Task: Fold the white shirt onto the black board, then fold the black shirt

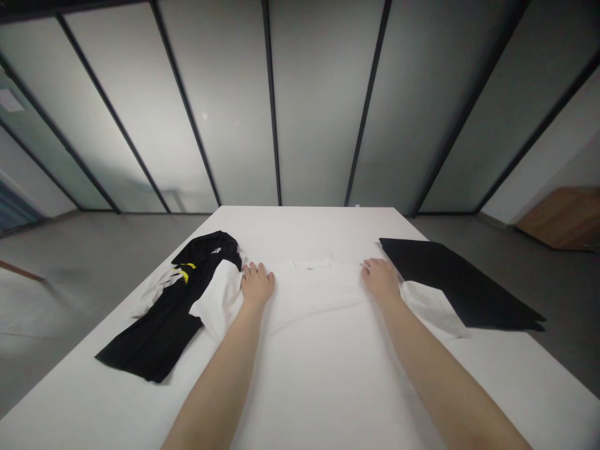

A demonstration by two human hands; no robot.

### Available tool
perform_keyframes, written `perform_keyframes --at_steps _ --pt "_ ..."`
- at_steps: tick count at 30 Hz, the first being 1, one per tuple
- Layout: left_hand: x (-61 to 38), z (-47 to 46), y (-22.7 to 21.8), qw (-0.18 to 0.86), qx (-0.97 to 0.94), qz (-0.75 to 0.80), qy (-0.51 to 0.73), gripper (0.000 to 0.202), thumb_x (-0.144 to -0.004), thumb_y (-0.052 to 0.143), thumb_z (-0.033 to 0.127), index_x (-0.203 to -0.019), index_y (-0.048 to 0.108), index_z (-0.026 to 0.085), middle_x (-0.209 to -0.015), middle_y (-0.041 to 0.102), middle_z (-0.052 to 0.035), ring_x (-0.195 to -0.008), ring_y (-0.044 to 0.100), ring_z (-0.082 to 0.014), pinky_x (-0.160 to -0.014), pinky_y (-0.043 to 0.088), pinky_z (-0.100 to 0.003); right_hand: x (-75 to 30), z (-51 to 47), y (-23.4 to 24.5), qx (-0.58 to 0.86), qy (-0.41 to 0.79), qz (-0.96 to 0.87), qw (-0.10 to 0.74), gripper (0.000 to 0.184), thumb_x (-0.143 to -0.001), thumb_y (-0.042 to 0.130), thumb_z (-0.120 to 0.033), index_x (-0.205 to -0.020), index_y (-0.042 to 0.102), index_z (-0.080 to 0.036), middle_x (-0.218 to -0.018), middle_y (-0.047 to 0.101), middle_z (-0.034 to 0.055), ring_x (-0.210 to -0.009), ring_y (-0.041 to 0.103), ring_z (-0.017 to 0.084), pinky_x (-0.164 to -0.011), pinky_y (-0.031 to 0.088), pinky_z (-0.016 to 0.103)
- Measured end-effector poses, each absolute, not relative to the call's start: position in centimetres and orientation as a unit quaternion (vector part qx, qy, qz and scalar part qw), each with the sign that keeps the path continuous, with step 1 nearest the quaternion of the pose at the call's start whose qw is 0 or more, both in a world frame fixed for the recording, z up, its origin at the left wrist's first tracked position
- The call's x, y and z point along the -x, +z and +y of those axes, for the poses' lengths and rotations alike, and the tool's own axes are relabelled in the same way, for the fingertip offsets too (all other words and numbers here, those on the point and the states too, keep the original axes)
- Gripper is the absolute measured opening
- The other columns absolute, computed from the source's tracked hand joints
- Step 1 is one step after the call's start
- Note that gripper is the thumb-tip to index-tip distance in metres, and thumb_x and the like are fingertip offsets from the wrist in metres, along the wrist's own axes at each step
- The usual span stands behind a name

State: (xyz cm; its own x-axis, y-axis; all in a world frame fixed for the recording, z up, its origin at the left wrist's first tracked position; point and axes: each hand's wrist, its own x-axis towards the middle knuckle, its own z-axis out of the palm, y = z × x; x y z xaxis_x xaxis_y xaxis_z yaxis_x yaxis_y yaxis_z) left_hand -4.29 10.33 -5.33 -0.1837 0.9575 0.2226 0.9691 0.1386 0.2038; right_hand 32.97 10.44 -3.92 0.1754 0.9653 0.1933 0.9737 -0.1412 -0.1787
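Observation:
A white T-shirt (314, 325) lies spread on the white table, its collar at the far side and a sleeve out to each side. My left hand (257, 284) rests on its left shoulder, fingers stretched out over the cloth. On the right shoulder lies my right hand (379, 277), palm down, its fingers extended and slightly bent. Neither hand visibly lifts the fabric. The shirt's lower part blends into the table, so its hem is hard to make out.
Left of the shirt is a black garment (164, 331) with white and yellow parts, touching the white sleeve. Black flat sheets (450, 281) lie to the right, partly past the table (300, 228) edge. Frosted glass panels (323, 106) stand behind.

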Motion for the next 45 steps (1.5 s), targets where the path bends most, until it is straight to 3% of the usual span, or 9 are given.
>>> perform_keyframes --at_steps 4,11,19,24,28,31,35,40,45 --pt "3.7 10.3 -5.4 0.013 0.653 -0.737 -0.173 0.05 -0.101 0.05 0.035 -0.146 0.06 0.015 -0.155 0.055 -0.0238 -0.152 0.039 -0.0435 -0.12 0.035 -0.063 -33.3 10.1 -3.7 0.778 -0.022 -0.621 0.091 0.053 -0.097 0.052 -0.028 -0.146 0.063 -0.012 -0.135 0.07 0.0201 -0.124 0.063 0.035 -0.107 0.044 0.042" --pt "5.2 11.1 -4.8 0.005 0.644 -0.738 -0.201 0.041 -0.103 0.042 0.025 -0.136 0.065 0.015 -0.14 0.066 -0.0203 -0.141 0.052 -0.0375 -0.116 0.043 -0.055 -35.3 10.4 -2.4 0.802 0.042 -0.592 0.063 0.034 -0.088 0.063 -0.032 -0.114 0.08 -0.02 -0.115 0.078 0.0178 -0.111 0.069 0.038 -0.088 0.051 0.042" --pt "5.4 11.1 -5.1 0.008 0.646 -0.739 -0.191 0.04 -0.099 0.048 0.023 -0.133 0.067 0.018 -0.148 0.061 -0.0196 -0.145 0.048 -0.0391 -0.117 0.042 -0.059 -36.9 10.6 -2.0 0.8 0.056 -0.579 0.146 0.017 -0.094 0.058 -0.024 -0.102 0.072 -0.022 -0.087 0.074 0.008 -0.081 0.069 0.024 -0.069 0.045 0.03" --pt "5.3 11.0 -4.8 0.009 0.648 -0.741 -0.175 0.04 -0.1 0.047 0.024 -0.134 0.066 0.018 -0.147 0.062 -0.0182 -0.145 0.048 -0.0382 -0.116 0.042 -0.057 -37.8 10.4 -1.3 0.779 0.133 -0.562 0.246 0.034 -0.085 0.073 -0.034 -0.116 0.07 -0.02 -0.11 0.075 0.0116 -0.08 0.07 0.023 -0.064 0.051 0.029" --pt "5.2 10.8 -4.5 0.005 0.65 -0.74 -0.17 0.038 -0.1 0.047 0.024 -0.132 0.067 0.017 -0.144 0.062 -0.0196 -0.145 0.047 -0.0391 -0.117 0.041 -0.058 -38.4 10.3 -0.3 0.789 0.218 -0.54 0.196 0.057 -0.079 0.079 -0.049 -0.125 0.071 -0.016 -0.12 0.074 0.0193 -0.073 0.072 0.026 -0.056 0.053 0.033" --pt "5.1 10.8 -4.4 0.004 0.65 -0.74 -0.174 0.038 -0.1 0.048 0.023 -0.132 0.067 0.016 -0.144 0.062 -0.0204 -0.145 0.047 -0.0401 -0.116 0.041 -0.059 -38.5 10.5 0.3 0.799 0.192 -0.542 0.174 0.057 -0.081 0.077 -0.051 -0.124 0.074 -0.014 -0.122 0.074 0.0214 -0.082 0.074 0.029 -0.064 0.056 0.036" --pt "5.1 10.8 -4.6 0.01 0.651 -0.74 -0.169 0.038 -0.1 0.048 0.025 -0.132 0.067 0.017 -0.146 0.062 -0.0199 -0.145 0.047 -0.04 -0.117 0.041 -0.059 -38.1 10.5 0.0 0.82 0.065 -0.543 0.169 0.038 -0.09 0.07 -0.047 -0.117 0.076 -0.021 -0.115 0.075 0.0165 -0.104 0.07 0.036 -0.086 0.053 0.044" --pt "5.1 10.7 -4.5 0.011 0.65 -0.742 -0.164 0.041 -0.1 0.049 0.026 -0.136 0.066 0.016 -0.15 0.059 -0.022 -0.148 0.045 -0.0424 -0.118 0.039 -0.061 -36.8 9.5 -1.2 0.852 -0.039 -0.493 0.169 0.033 -0.093 0.067 -0.031 -0.124 0.075 -0.022 -0.135 0.065 0.0212 -0.127 0.054 0.044 -0.098 0.045 0.054" --pt "2.3 9.9 -4.1 0.061 0.63 -0.762 -0.136 0.05 -0.101 0.051 0.035 -0.142 0.064 0.01 -0.16 0.049 -0.0265 -0.153 0.038 -0.0447 -0.121 0.035 -0.061 -31.8 9.2 -0.2 0.753 -0.04 -0.622 0.211 0.037 -0.101 0.051 -0.026 -0.132 0.071 -0.022 -0.143 0.064 0.0165 -0.135 0.05 0.038 -0.108 0.041 0.052"
